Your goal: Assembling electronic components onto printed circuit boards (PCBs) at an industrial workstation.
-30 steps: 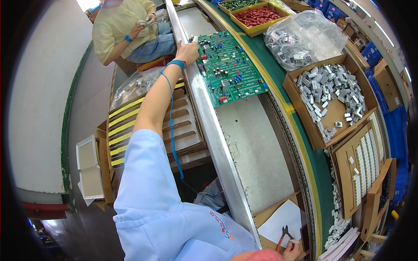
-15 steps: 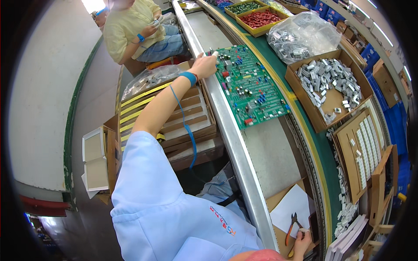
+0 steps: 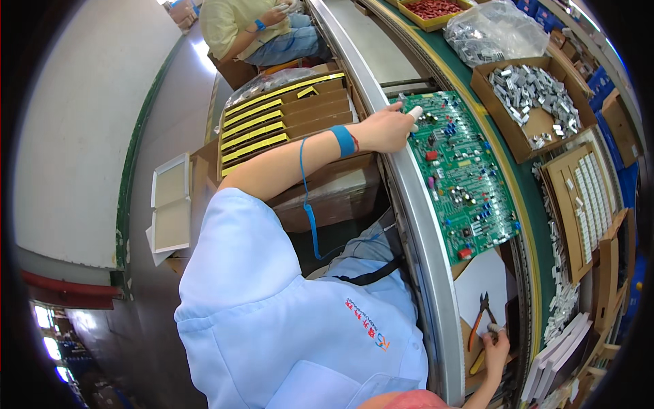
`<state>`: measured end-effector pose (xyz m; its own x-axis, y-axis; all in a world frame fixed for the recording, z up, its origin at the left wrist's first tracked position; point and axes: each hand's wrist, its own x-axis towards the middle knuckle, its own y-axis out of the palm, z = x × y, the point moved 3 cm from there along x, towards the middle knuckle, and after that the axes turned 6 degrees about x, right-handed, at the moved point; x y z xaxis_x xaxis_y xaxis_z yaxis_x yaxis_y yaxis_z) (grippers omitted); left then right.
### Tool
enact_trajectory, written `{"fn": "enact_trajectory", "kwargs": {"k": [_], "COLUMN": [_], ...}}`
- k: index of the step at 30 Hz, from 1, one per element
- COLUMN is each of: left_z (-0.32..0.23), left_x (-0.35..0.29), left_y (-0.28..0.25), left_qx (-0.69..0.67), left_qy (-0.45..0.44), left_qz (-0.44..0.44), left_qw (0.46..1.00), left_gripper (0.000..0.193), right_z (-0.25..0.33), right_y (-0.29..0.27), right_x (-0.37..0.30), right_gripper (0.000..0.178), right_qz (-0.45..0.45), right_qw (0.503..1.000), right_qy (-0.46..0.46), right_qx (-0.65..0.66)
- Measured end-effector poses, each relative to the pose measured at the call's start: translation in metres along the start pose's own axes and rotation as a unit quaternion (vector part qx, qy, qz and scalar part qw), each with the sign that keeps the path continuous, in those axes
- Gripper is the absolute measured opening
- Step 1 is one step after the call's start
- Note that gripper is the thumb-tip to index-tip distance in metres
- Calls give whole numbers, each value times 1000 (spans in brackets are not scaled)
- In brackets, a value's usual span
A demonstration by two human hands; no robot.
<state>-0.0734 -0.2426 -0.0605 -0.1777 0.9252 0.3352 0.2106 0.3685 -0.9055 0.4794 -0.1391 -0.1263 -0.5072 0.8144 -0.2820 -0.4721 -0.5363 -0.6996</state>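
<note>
Green circuit board (image 3: pixel 460 180) now drawn nearer along the desk (image 3: pixel 426 232); left hand (image 3: pixel 390 127) curled, pinching its far corner. Right hand (image 3: pixel 495 346) near pliers (image 3: pixel 482 315), grip unclear.

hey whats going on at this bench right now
A person at an assembly line has the left hand on the far corner of a green circuit board lying on the conveyor. The right hand rests by orange-handled pliers on a white sheet. A cardboard box of small grey parts sits beyond the board.
</note>
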Motion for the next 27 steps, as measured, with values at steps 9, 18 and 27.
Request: {"fn": "enact_trajectory", "kwargs": {"k": [9,18,27], "left_z": [-94,-136,-139], "left_x": [-24,-24,-28], "left_y": [-5,-5,1], "left_qx": [8,-20,-100], "left_qy": [41,93,107], "left_qz": [217,334,300], "left_qw": [975,938,943], "left_gripper": [37,46,60], "right_z": [7,2,15], "right_y": [-16,-35,-39], "right_x": [-10,-39,-34], "right_gripper": [29,32,38], "right_qz": [20,27,39], "right_qw": [998,997,986], "right_qy": [55,75,145], "right_qx": [23,-13,-67]}}
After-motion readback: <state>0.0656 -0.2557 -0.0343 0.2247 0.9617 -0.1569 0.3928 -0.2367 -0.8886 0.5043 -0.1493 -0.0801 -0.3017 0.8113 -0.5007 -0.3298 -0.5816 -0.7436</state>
